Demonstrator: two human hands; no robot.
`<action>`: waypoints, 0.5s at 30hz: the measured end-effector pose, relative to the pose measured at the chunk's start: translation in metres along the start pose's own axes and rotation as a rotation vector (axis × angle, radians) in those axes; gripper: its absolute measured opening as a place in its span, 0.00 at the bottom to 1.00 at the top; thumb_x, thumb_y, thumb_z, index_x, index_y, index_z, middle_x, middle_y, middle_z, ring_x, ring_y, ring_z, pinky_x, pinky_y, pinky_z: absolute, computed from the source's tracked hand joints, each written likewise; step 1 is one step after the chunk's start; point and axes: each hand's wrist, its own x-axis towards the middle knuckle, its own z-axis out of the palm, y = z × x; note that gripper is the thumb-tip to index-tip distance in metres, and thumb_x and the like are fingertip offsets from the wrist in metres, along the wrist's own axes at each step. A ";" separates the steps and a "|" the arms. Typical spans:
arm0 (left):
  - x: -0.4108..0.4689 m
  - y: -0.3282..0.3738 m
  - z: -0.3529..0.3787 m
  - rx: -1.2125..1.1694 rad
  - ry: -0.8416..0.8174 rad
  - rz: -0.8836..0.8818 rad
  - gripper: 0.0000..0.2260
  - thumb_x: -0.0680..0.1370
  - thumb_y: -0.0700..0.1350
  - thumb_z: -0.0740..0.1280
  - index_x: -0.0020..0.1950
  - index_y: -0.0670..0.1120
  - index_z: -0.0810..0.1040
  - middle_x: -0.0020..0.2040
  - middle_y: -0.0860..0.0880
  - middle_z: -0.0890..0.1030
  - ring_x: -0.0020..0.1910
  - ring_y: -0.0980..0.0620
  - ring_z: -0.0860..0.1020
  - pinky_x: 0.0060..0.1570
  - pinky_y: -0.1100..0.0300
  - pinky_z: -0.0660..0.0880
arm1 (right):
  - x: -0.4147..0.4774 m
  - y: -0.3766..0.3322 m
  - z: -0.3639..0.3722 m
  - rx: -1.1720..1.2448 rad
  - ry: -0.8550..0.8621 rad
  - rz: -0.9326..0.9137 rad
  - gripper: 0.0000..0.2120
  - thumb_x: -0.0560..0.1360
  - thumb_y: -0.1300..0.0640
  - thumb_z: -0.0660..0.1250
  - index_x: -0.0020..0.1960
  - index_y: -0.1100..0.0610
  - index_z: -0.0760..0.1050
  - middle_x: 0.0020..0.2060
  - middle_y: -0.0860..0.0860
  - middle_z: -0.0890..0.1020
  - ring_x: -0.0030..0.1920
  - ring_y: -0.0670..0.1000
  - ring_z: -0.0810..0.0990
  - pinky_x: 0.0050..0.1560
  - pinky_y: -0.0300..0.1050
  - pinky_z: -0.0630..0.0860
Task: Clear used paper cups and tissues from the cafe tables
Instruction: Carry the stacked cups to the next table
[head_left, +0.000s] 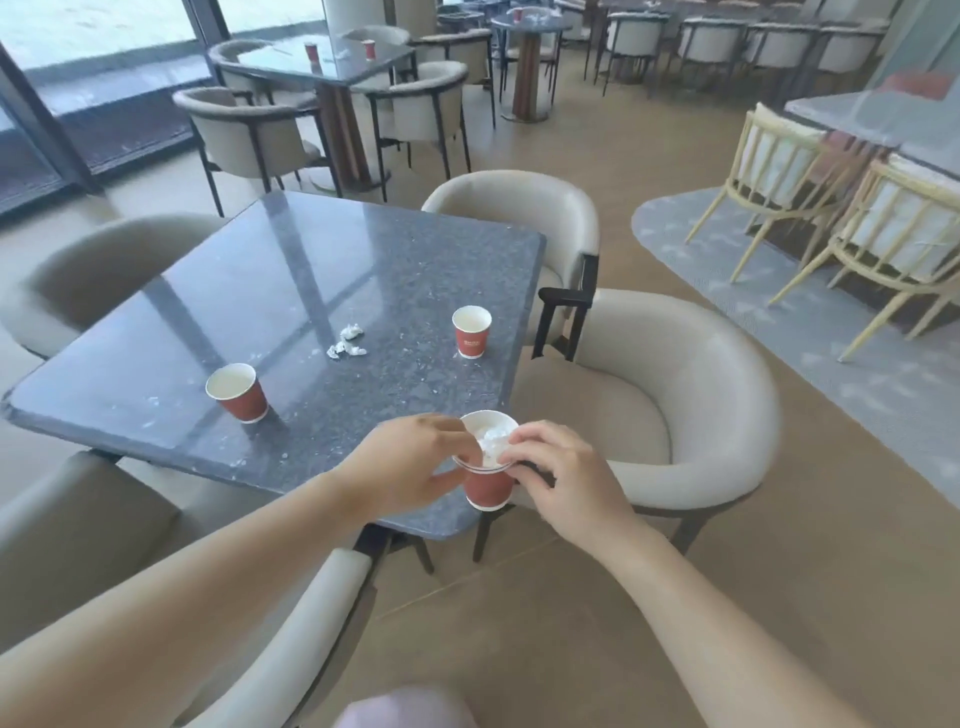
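Cup (487, 489) between left grip (415, 462), right grip (566, 480)

The table (249, 291) is bare across its far half, open to a reach. Nearer stand a left cup (239, 393) and a right cup (471, 332) with tissues (347, 342) between them, all well apart, leaving open gaps. The left hand (410, 462) and right hand (566, 478) crowd the held cup (485, 486) at the near right corner. Chairs (675, 395) ring the table.
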 end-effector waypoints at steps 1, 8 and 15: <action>0.006 -0.006 0.000 -0.005 0.005 -0.018 0.06 0.75 0.48 0.66 0.50 0.53 0.79 0.47 0.55 0.80 0.45 0.51 0.78 0.38 0.56 0.75 | 0.010 0.007 0.002 0.010 -0.014 -0.010 0.06 0.71 0.62 0.71 0.45 0.52 0.82 0.47 0.45 0.80 0.48 0.47 0.76 0.49 0.37 0.72; 0.047 -0.058 -0.005 0.005 -0.003 -0.099 0.06 0.75 0.47 0.66 0.51 0.53 0.79 0.49 0.55 0.80 0.48 0.51 0.77 0.41 0.56 0.75 | 0.084 0.036 0.026 0.025 -0.054 -0.054 0.06 0.69 0.61 0.74 0.43 0.52 0.83 0.45 0.47 0.81 0.46 0.51 0.77 0.47 0.46 0.76; 0.066 -0.124 -0.016 0.001 -0.002 -0.121 0.04 0.74 0.48 0.67 0.48 0.51 0.80 0.45 0.54 0.81 0.46 0.51 0.78 0.39 0.56 0.75 | 0.152 0.041 0.056 -0.077 -0.125 -0.182 0.04 0.69 0.60 0.74 0.42 0.52 0.83 0.44 0.47 0.83 0.44 0.53 0.79 0.39 0.47 0.78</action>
